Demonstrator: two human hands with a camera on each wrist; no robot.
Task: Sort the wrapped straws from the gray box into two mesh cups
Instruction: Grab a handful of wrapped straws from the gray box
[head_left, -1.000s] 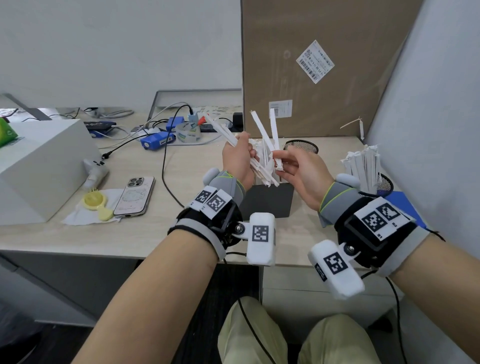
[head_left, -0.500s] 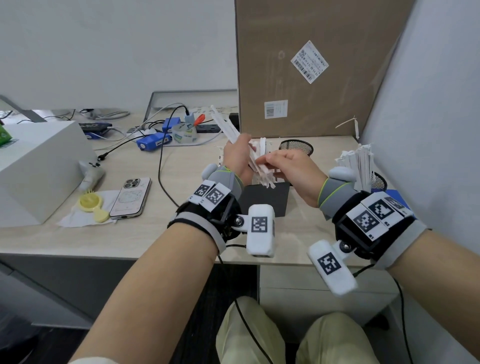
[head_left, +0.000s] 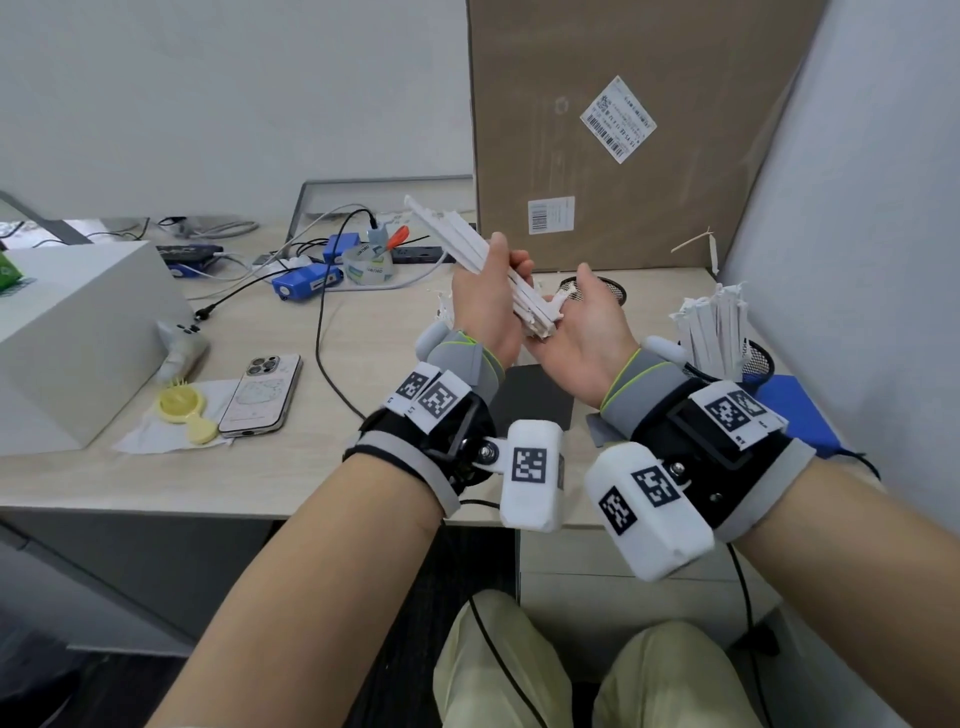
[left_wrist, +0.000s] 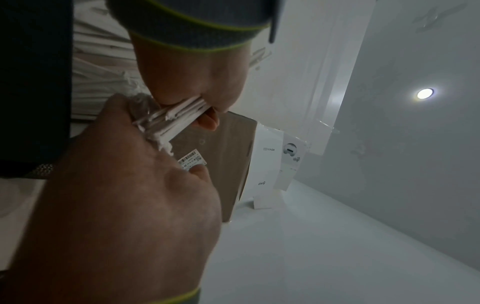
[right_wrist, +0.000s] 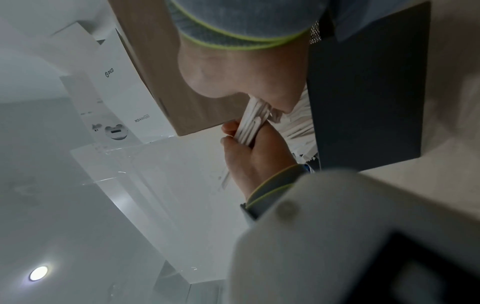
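Note:
My left hand (head_left: 483, 312) grips a bundle of white wrapped straws (head_left: 452, 234) that slants up to the left above the gray box (head_left: 540, 400). My right hand (head_left: 592, 327) closes round the bundle's lower ends. In the left wrist view the right hand (left_wrist: 197, 78) holds the straw ends (left_wrist: 179, 115) just past my left hand (left_wrist: 130, 205). The right wrist view shows the left hand (right_wrist: 254, 156) wrapped round the bundle (right_wrist: 252, 121) beside the gray box (right_wrist: 363, 92). One mesh cup (head_left: 615, 291) stands behind my right hand. Another mesh cup (head_left: 758, 358) at the right holds several straws (head_left: 711, 327).
A tall cardboard box (head_left: 623, 130) stands at the back and a grey partition (head_left: 857, 208) on the right. To the left lie a phone (head_left: 260, 395), a yellow brush (head_left: 184, 410), a white box (head_left: 78, 332), cables, blue devices (head_left: 306, 280) and a tape roll (head_left: 369, 262). A blue pad (head_left: 795, 410) lies under the right cup.
A second ago my right hand held a couple of straws upright. It brought them into the left hand's bundle and now holds the bundle's lower ends.

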